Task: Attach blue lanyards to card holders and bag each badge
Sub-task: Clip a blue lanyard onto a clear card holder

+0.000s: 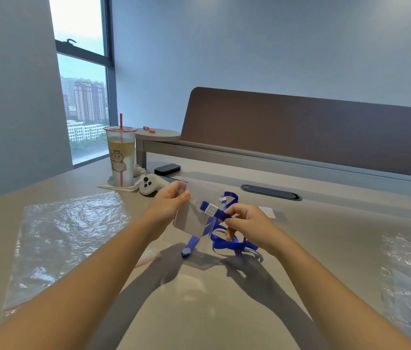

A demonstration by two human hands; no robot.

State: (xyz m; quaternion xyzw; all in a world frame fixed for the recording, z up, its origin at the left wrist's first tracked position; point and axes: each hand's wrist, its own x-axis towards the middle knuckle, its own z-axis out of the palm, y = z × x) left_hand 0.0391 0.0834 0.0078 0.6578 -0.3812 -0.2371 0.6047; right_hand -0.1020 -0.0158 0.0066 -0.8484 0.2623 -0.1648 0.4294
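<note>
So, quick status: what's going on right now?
Left hand pinches card holder. Right hand pinches blue lanyard. Both above desk. Nothing in the way.

Plastic cup (120,157) with pale drink and red straw (121,121) stood beyond left hand, on napkin (113,186). White controller (151,184) lay just past left hand's fingers, beside cup. Black flat device (167,169) sat farther back. Dark oval cable port (271,192) was set in desk (224,299) beyond right hand. Brown divider panel (313,130) rose behind. Window (83,97) far left showed buildings.
</note>
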